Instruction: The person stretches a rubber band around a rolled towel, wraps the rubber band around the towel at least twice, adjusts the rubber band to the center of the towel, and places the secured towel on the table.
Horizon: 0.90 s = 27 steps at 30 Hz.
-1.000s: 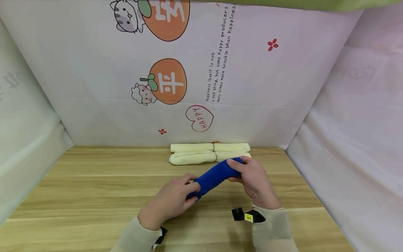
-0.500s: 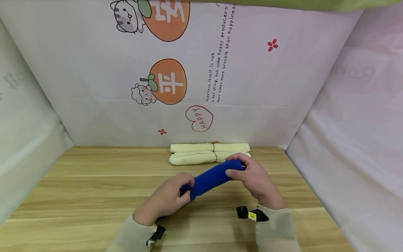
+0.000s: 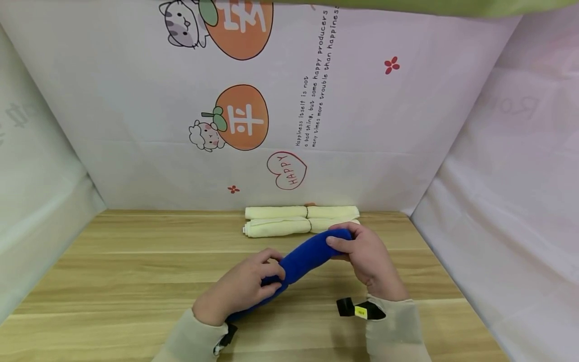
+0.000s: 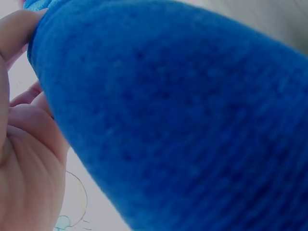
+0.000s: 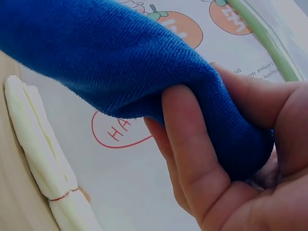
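A rolled blue towel [image 3: 312, 255] slants across the head view, raised at its right end. My left hand [image 3: 246, 281] grips it near the middle, where the roll narrows under the fingers. Its lower-left part runs beneath that hand and wrist, partly hidden. The far end is gripped by my right hand [image 3: 368, 254], thumb on the near side. In the right wrist view the fingers [image 5: 185, 130] curl round the towel's end [image 5: 240, 144] and dent it. The left wrist view is mostly filled by blue towel [image 4: 168, 115], with part of the left hand [image 4: 31, 159] at its edge.
Two pale yellow rolled towels [image 3: 276, 227], each bound round the middle, lie side by side at the back of the wooden table [image 3: 135, 281]. A white printed cloth wall [image 3: 353, 110] stands behind them, with white cloth at both sides [image 3: 520, 176].
My left hand has slid a little left and down along the blue towel, showing more of its lower end. The right hand has shifted slightly right and keeps its grip.
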Available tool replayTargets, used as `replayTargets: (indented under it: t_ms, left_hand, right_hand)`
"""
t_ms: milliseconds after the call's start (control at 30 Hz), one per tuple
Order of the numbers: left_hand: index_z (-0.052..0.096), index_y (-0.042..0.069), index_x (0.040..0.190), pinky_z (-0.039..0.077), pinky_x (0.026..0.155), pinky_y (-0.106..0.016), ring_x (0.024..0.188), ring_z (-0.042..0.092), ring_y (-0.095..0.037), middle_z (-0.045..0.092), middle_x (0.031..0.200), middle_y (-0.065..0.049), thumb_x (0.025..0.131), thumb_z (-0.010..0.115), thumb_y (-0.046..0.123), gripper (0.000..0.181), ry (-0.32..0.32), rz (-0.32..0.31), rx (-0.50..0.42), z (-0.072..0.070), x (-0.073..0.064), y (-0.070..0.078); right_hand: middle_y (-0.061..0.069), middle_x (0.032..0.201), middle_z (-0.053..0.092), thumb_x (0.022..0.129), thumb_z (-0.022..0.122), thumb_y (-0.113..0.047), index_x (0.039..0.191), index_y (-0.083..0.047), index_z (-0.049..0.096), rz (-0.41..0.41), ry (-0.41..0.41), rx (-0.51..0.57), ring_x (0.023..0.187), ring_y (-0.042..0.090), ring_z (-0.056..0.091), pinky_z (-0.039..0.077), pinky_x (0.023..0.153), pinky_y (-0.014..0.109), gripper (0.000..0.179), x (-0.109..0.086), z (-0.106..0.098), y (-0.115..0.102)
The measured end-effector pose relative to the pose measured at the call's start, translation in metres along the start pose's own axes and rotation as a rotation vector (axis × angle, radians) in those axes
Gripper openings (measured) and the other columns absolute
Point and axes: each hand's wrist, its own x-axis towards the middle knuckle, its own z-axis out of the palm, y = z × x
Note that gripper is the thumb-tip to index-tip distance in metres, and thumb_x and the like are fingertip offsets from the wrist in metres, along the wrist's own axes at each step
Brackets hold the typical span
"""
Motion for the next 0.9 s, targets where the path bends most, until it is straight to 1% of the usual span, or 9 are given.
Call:
replayTargets:
  t_ms: [167, 333, 433, 567, 633, 733, 800, 833, 900]
  left_hand:
    - [0.07, 0.017, 0.096, 0.053, 0.079, -0.027, 0.095, 0.062, -0.016, 0.053, 0.127, -0.004, 0.091, 0.074, 0.011, 0.009, -0.021, 0.001, 0.054, 0.0033, 0.0001, -0.0007]
    - [0.073, 0.017, 0.099, 0.052, 0.077, -0.024, 0.094, 0.063, -0.013, 0.041, 0.145, -0.009, 0.089, 0.075, 0.009, 0.014, 0.036, 0.031, 0.047, 0.0062, -0.0011, -0.0017]
    - [0.075, 0.017, 0.101, 0.053, 0.079, -0.024, 0.098, 0.064, -0.014, 0.039, 0.147, -0.01, 0.088, 0.076, 0.009, 0.015, 0.054, 0.029, 0.049, 0.0067, -0.0005, -0.0011]
    - [0.071, 0.018, 0.093, 0.053, 0.077, -0.024, 0.098, 0.063, -0.015, 0.041, 0.142, -0.01, 0.089, 0.074, 0.01, 0.01, 0.024, -0.014, 0.098, 0.0084, 0.0004, -0.0002]
    - [0.067, 0.019, 0.087, 0.052, 0.075, -0.024, 0.097, 0.062, -0.014, 0.04, 0.14, -0.01, 0.089, 0.073, 0.01, 0.011, 0.004, -0.038, 0.118, 0.0087, 0.0006, 0.0003]
    - [0.061, 0.021, 0.083, 0.051, 0.075, -0.024, 0.099, 0.06, -0.014, 0.04, 0.138, -0.008, 0.089, 0.071, 0.011, 0.015, -0.031, -0.07, 0.094, 0.0085, -0.0002, 0.0009]
    - [0.064, 0.022, 0.091, 0.052, 0.078, -0.026, 0.101, 0.06, -0.015, 0.04, 0.139, -0.006, 0.09, 0.071, 0.014, 0.011, -0.064, -0.107, 0.043, 0.0072, -0.0011, 0.0012]
    - [0.066, 0.022, 0.1, 0.052, 0.08, -0.029, 0.103, 0.06, -0.016, 0.039, 0.141, -0.006, 0.091, 0.071, 0.017, 0.012, -0.083, -0.136, 0.018, 0.0061, -0.0017, 0.0013]
    - [0.06, 0.024, 0.125, 0.052, 0.084, -0.035, 0.107, 0.06, -0.019, 0.039, 0.142, -0.004, 0.091, 0.073, 0.022, 0.037, -0.121, -0.21, -0.037, 0.004, -0.0034, 0.0002]
  right_hand:
    - [0.022, 0.122, 0.052, 0.093, 0.07, -0.003, 0.117, 0.009, 0.061, 0.009, 0.002, 0.041, 0.097, 0.03, 0.062, 0.056, 0.079, 0.037, 0.029, 0.0003, 0.0046, -0.0004]
    - [0.022, 0.123, 0.05, 0.094, 0.068, -0.002, 0.118, 0.011, 0.059, 0.006, 0.014, 0.084, 0.098, 0.029, 0.062, 0.056, 0.079, 0.037, 0.029, -0.0004, 0.0056, 0.0002]
    - [0.023, 0.123, 0.049, 0.094, 0.067, -0.002, 0.118, 0.012, 0.058, -0.001, 0.012, 0.098, 0.097, 0.027, 0.062, 0.056, 0.079, 0.036, 0.029, -0.0008, 0.0049, -0.0009]
    - [0.022, 0.12, 0.052, 0.094, 0.067, -0.001, 0.117, 0.012, 0.058, -0.001, 0.006, 0.099, 0.095, 0.027, 0.064, 0.056, 0.079, 0.036, 0.028, -0.0004, 0.0057, -0.0011]
    - [0.022, 0.119, 0.053, 0.094, 0.067, -0.001, 0.116, 0.012, 0.059, 0.001, 0.01, 0.097, 0.094, 0.027, 0.064, 0.056, 0.079, 0.036, 0.028, -0.0002, 0.0063, -0.0007]
    - [0.022, 0.118, 0.053, 0.094, 0.068, -0.003, 0.116, 0.012, 0.059, 0.006, 0.028, 0.079, 0.095, 0.027, 0.064, 0.056, 0.079, 0.037, 0.028, 0.0002, 0.0064, -0.0001]
    - [0.022, 0.12, 0.051, 0.095, 0.068, -0.005, 0.118, 0.011, 0.058, 0.009, 0.045, 0.064, 0.097, 0.026, 0.062, 0.056, 0.08, 0.036, 0.03, 0.0002, 0.0057, 0.0003]
    - [0.021, 0.122, 0.051, 0.095, 0.068, -0.006, 0.119, 0.01, 0.058, 0.011, 0.056, 0.057, 0.098, 0.025, 0.062, 0.056, 0.08, 0.036, 0.03, 0.0006, 0.005, 0.0003]
    - [0.02, 0.124, 0.048, 0.097, 0.066, -0.008, 0.121, 0.01, 0.056, 0.013, 0.073, 0.07, 0.102, 0.023, 0.059, 0.056, 0.082, 0.035, 0.032, 0.0008, 0.0029, 0.0003]
